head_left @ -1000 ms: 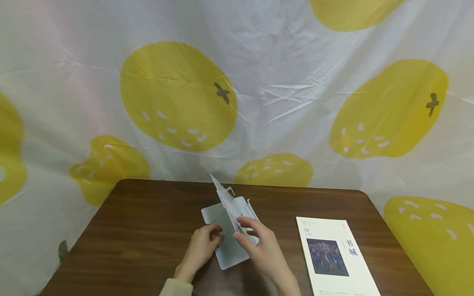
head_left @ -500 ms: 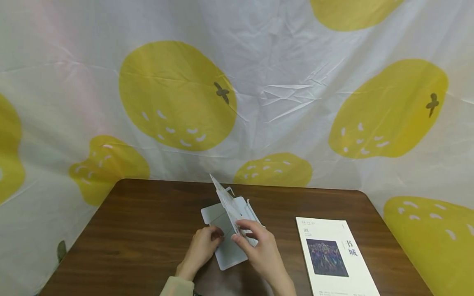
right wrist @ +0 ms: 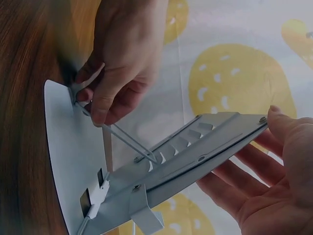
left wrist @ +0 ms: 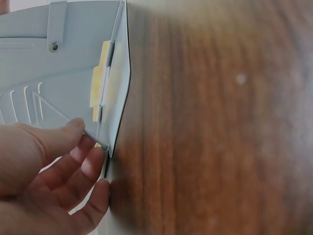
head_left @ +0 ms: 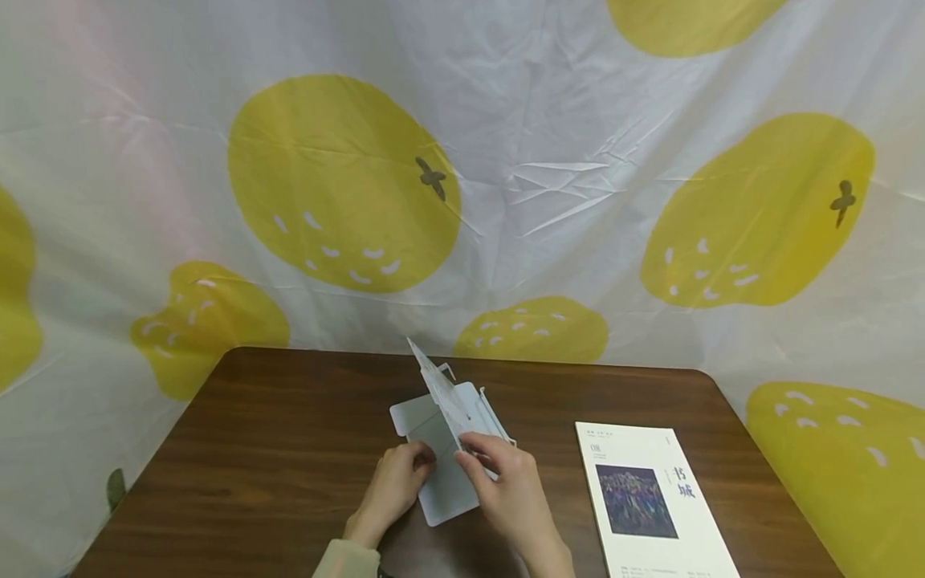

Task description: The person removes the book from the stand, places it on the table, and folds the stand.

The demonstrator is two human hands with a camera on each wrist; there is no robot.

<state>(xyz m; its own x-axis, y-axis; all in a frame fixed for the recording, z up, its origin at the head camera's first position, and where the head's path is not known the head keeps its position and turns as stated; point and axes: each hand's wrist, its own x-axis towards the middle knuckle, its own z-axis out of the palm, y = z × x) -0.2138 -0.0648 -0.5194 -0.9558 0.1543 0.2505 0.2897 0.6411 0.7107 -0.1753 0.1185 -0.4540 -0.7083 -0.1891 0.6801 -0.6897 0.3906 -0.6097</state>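
A pale grey metal book stand (head_left: 446, 491) lies opened on the table, its flat base down and its back panel (head_left: 442, 395) raised at a slant. Between thumb and fingers, my left hand (head_left: 390, 486) pinches the end of a thin wire prop (right wrist: 128, 141) near the base. The prop's other end meets a row of raised slots (right wrist: 168, 151) on the panel. My right hand (head_left: 511, 490) holds the panel's near edge, thumb on one face and fingers behind it. A bent metal clip (right wrist: 146, 215) sticks out from the panel.
To the right of the stand lies a white book (head_left: 636, 554) with a dark picture on its cover. The brown wooden table (head_left: 275, 449) ends at a hanging white cloth (head_left: 506, 265) printed with yellow fruit.
My right hand has shifted slightly down along the panel's edge. The left hand keeps its place at the prop, and the panel's slant looks nearly the same.
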